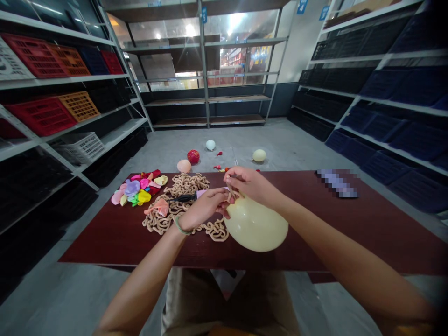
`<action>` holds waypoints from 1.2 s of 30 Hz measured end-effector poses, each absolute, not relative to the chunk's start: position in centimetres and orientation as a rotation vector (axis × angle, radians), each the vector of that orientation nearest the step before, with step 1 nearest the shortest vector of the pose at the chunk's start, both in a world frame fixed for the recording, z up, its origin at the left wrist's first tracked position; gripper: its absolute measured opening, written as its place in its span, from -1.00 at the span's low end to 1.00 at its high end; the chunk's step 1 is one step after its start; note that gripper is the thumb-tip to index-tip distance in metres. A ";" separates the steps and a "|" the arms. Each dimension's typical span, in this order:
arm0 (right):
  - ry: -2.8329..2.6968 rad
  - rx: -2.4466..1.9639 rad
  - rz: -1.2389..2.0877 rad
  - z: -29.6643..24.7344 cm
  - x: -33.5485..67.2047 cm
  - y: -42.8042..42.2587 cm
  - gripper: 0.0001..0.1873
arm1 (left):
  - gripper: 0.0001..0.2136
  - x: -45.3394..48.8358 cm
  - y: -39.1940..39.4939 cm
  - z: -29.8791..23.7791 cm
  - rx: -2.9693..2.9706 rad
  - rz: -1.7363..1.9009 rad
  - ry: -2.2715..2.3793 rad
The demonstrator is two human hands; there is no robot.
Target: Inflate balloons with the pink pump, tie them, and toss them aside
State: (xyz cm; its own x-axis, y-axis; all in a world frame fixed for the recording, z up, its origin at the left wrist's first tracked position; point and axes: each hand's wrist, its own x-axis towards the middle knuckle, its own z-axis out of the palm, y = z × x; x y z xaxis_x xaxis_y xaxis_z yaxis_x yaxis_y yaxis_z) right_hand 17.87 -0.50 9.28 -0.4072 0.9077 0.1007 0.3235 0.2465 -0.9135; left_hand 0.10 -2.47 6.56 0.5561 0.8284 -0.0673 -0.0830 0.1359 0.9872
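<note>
An inflated pale yellow balloon (257, 226) rests over the dark red table, its neck end up at my fingers. My left hand (208, 207) is closed at the balloon's neck, fingertips pinched together. Just above, my right hand (252, 184) pinches a piece of tan cord (231, 186) beside the neck. How the cord lies around the neck is hidden by my fingers. A long heap of the same tan cord (187, 184) spreads to the left. Behind my left hand lies a pump with a black tip (184, 198) and a lilac body, partly covered.
Several flat coloured balloons (140, 186) are piled on the table's left, with a peach one (159, 207) on the cord. A blurred purple object (336, 183) lies at right. Beyond the table, inflated balloons (193, 157) sit on the floor. Shelves with crates (38, 56) line both sides.
</note>
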 end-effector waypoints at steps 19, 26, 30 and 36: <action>-2.203 -1.225 0.811 11.2 19.6 -2.1 -0.64 | -0.57 0.7 -3.3 5.8 1.245 0.895 0.918; -2.345 -1.047 0.298 10.1 20.1 -2.4 -0.82 | -0.59 1.1 -3.3 5.0 1.163 0.948 0.904; -2.269 -1.026 0.077 9.8 20.1 -2.7 -0.85 | -0.62 1.2 -2.9 4.3 1.046 0.936 0.915; -2.047 -1.038 -0.019 8.5 19.6 -3.6 -0.84 | -0.70 1.7 -3.0 3.8 0.915 0.954 0.856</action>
